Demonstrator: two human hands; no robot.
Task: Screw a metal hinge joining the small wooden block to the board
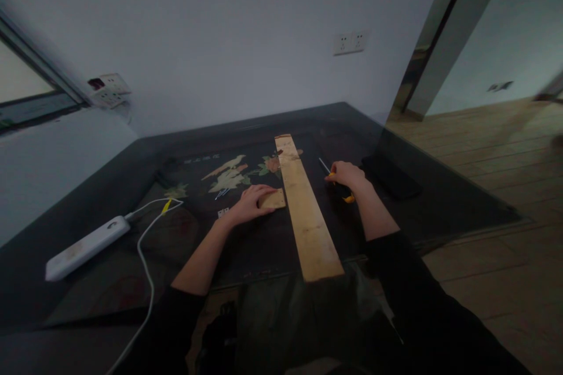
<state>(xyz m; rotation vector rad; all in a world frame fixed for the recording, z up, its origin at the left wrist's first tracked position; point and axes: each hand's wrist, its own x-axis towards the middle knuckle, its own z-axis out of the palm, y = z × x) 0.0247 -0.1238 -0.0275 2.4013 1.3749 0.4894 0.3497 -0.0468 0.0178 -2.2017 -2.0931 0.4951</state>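
A small flat wooden piece (pixel 275 199) with dark holes near its edge is held between the thumb and fingers of my left hand (pixel 248 204). It lies on the dark table, close against the left side of a long wooden plank (pixel 308 214). That plank runs away from me, its near end jutting past the table's front edge. On the plank's right, my right hand (pixel 349 176) grips a screwdriver (pixel 343 191) with a black and yellow handle. The metal shaft points up and left, apart from the plank. Beside my left hand are small metal plates (pixel 223 212) and thin pale sticks (pixel 222 193).
A white power strip (pixel 88 248) with a cable (pixel 145 263) lies on the left of the dark table (pixel 255 246). A flat black object (pixel 391 176) rests at the right. The wall (pixel 229 41) with sockets (pixel 350 43) rises behind the table.
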